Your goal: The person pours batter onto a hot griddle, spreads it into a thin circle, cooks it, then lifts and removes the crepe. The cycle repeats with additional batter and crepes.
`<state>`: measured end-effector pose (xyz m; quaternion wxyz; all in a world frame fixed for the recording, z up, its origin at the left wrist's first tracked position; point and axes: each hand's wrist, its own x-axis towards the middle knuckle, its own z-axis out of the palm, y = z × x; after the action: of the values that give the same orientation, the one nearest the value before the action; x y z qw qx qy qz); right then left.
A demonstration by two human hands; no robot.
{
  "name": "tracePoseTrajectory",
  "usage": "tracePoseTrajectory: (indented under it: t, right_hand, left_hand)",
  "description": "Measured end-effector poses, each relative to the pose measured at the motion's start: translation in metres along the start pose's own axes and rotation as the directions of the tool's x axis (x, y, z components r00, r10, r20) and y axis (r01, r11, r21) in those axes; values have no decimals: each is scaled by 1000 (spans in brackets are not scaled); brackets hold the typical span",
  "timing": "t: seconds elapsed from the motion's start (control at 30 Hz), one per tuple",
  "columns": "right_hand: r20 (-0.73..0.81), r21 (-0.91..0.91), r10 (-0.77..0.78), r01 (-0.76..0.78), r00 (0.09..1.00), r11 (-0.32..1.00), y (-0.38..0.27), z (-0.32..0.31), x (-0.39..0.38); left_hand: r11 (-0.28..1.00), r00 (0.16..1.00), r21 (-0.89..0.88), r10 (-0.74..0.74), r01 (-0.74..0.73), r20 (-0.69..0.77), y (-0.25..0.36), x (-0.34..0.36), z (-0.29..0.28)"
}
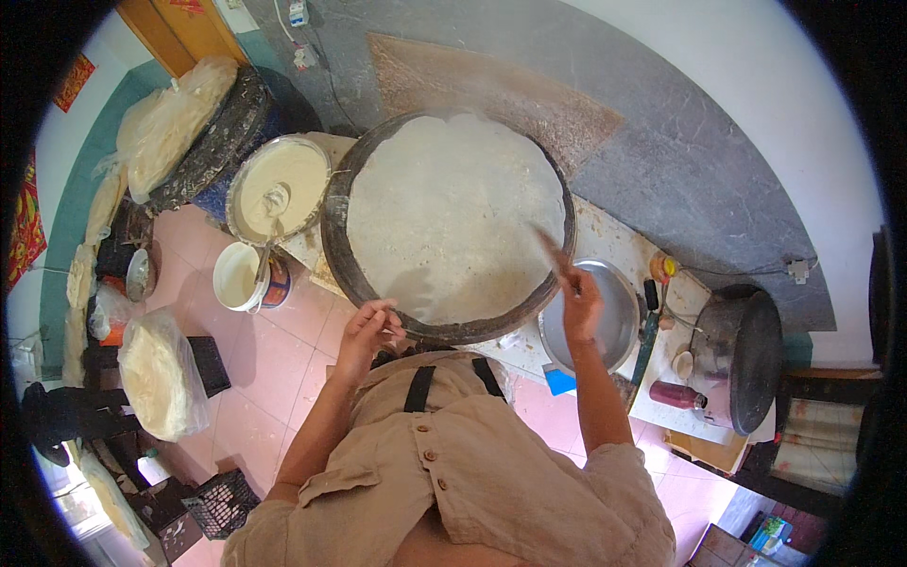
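A large round griddle (333,255) with a dark rim is in front of me. A thin, pale sheet of batter or flatbread (453,217) covers most of it. My right hand (582,300) is closed on a thin brown flat spatula (548,248), its blade over the sheet's right edge. I cannot tell whether the blade touches the sheet. At the near left rim, my left hand (370,333) is loosely curled with its fingers apart, and nothing shows in it. The hand's shadow falls on the sheet.
Left of the griddle stand a basin of pale batter (253,194) with a ladle (272,227) and a white bucket (234,276). To the right are a metal basin (619,317), a dark red bottle (676,395) and a large pot (756,359). Bagged flatbread stacks (162,378) stand at left.
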<state>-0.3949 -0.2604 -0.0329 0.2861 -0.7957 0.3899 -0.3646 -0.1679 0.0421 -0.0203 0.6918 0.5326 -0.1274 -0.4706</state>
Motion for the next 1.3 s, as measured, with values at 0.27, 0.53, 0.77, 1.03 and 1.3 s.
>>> tracePoseTrajectory:
  t: [0.27,0.53,0.77,1.03,1.3]
  right_hand:
    - [-244,-266,448,-504,860,822,162,-25,-67]
    - [-130,-442,640,-622,757,647,215,1,-109]
    - [-116,-189,598,-609,793,770,235,7,-100]
    - [144,567,712,-647,687,510,230,70,-84]
    - [29,467,755,-676,656,570,249,113,-73]
  left_hand:
    - [995,988,86,-68,57,136,-8,-10,30]
    - [956,965,229,-217,180,147,-15,-32,54]
    - [962,971,219,-195,162,137,-26,-42,71]
    - [966,987,229,-142,120,80,-33,-55,94]
    - [960,987,238,-158,148,24,-41,-66,98]
